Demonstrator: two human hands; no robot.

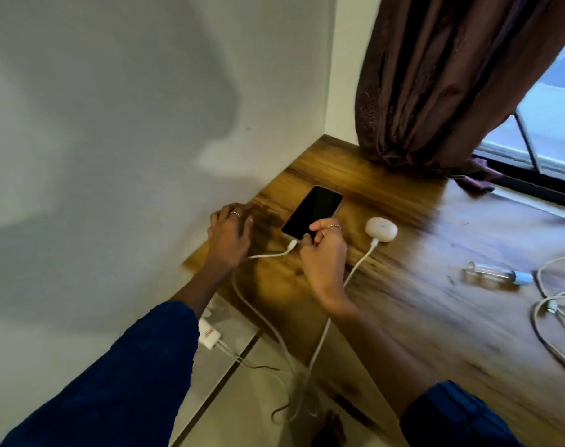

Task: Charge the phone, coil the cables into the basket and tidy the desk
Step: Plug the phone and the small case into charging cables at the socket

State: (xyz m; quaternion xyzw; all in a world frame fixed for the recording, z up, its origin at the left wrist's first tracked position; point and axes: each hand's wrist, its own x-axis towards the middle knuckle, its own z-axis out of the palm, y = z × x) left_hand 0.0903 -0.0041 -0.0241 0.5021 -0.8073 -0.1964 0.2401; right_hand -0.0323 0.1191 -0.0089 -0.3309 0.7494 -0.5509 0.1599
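Head view: right hand [323,250] is pinching the black slab phone [311,211] mid-frame on the wooden tabletop [419,285]; left hand [231,232] is resting spread. White charging cable [274,253] plug looks misaligned, so forcing it could jam the port.

The right hand [323,253] covers the phone's [311,211] near end, hiding whether the plug [292,244] is seated. Loose cables [555,304] run off the right edge. The counter's [403,285] near part is motion-blurred.
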